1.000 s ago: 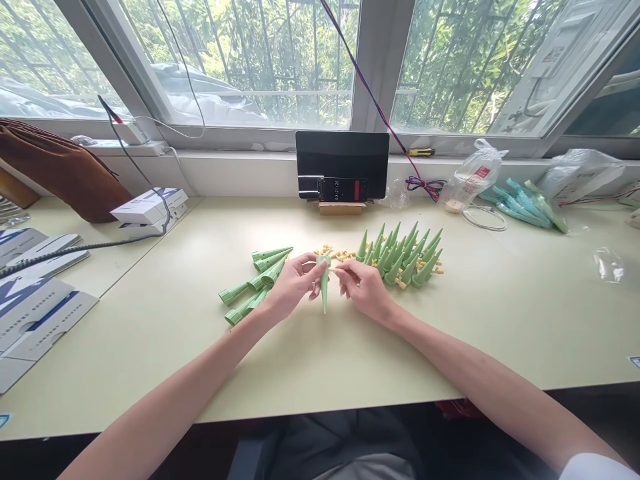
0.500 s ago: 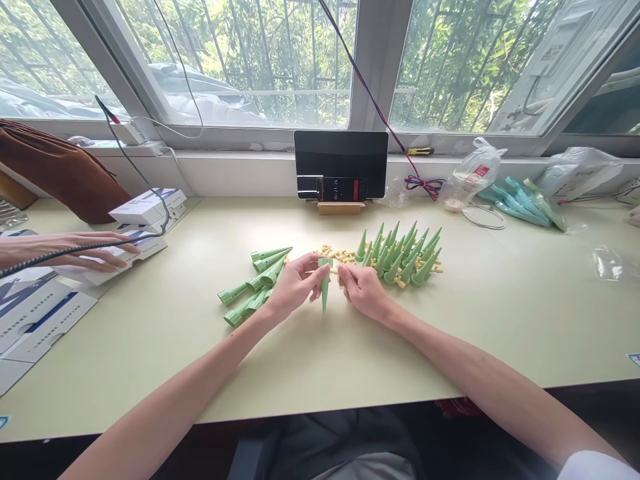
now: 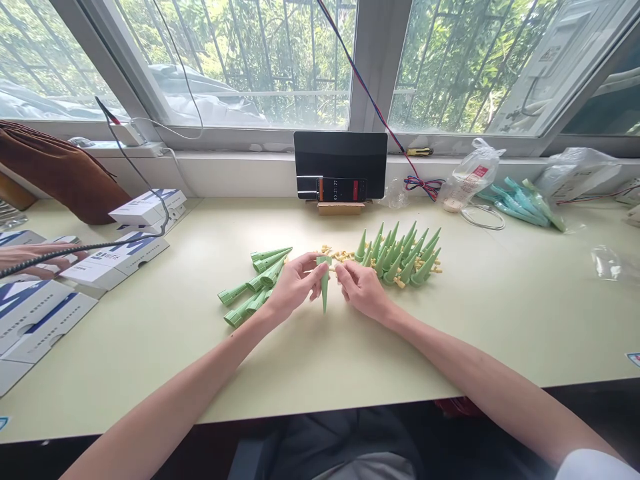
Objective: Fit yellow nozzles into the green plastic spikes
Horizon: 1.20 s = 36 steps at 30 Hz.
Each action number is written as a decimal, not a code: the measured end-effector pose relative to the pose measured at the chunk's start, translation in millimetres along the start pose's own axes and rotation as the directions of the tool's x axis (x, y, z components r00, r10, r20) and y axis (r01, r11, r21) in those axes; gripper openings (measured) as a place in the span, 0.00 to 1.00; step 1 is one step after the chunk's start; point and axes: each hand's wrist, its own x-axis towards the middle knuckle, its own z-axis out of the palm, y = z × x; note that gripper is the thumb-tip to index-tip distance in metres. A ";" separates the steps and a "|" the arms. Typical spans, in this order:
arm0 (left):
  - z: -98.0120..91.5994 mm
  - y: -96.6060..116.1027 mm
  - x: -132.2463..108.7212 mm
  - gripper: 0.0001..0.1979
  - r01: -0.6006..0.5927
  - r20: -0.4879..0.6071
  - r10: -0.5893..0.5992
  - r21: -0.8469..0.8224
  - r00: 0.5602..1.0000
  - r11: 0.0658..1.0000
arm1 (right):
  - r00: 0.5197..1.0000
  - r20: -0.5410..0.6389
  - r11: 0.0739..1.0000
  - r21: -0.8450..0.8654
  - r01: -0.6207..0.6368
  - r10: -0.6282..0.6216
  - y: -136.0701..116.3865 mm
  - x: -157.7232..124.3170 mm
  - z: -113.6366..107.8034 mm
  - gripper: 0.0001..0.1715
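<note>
Pinched in my left hand [image 3: 291, 288] is a green plastic watering spike [image 3: 325, 290], its point hanging down and its wide end up. My right hand [image 3: 367, 291] is closed at the spike's right side, its fingertips on a small yellow valve piece [image 3: 333, 269] that is mostly hidden by the fingers. Left of my left hand lie several green spikes [image 3: 245, 291] on their sides. Beyond my right hand several spikes [image 3: 407, 253] stand point up in a cluster, with yellow pieces showing at their bases. A pile of loose yellow pieces [image 3: 343, 255] lies behind my hands.
At the left, another person's hand [image 3: 43, 257] is among white boxes [image 3: 117, 259], beneath a dark cable [image 3: 135, 237]. A phone [image 3: 341, 189] with a running timer leans on a black screen [image 3: 341, 150]. Plastic bags [image 3: 473, 175] and teal items [image 3: 520, 202] lie back right.
The other person's hand has moved left, off the nearer box. My hands and the spike have barely shifted; the phone's timer has gone up by a second.
</note>
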 end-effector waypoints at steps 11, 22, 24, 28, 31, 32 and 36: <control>-0.6 -1.9 -0.9 0.23 -0.049 -0.026 0.050 0.043 0.998 0.998 | 0.991 0.098 0.932 0.341 -0.119 0.090 -4.9 0.8 0.5 0.22; -0.3 -3.3 -1.3 0.18 0.001 0.008 -0.001 -0.047 1.000 0.999 | 0.994 0.100 0.943 0.321 -0.081 0.052 -1.7 0.1 1.4 0.20; -0.7 -4.5 -0.6 0.19 0.026 0.009 -0.026 -0.082 1.000 0.996 | 0.995 0.096 0.949 0.307 -0.067 0.039 -1.7 -0.6 1.6 0.18; -1.3 -4.9 0.6 0.19 0.097 0.020 -0.095 -0.176 0.995 0.980 | 0.998 0.066 0.973 0.232 -0.024 0.009 -0.7 -1.1 2.1 0.14; -1.3 -2.5 1.2 0.20 0.194 0.032 -0.192 -0.253 0.981 0.948 | 0.999 0.022 0.992 0.117 0.045 -0.048 1.3 -0.3 1.9 0.11; -1.2 -1.2 1.4 0.21 0.232 0.036 -0.231 -0.270 0.972 0.934 | 0.997 0.007 0.994 0.078 0.072 -0.073 2.2 0.0 1.9 0.10; -1.2 3.9 2.0 0.22 0.334 0.053 -0.334 -0.301 0.941 0.893 | 0.986 -0.033 0.986 -0.028 0.164 -0.165 5.0 0.8 1.9 0.09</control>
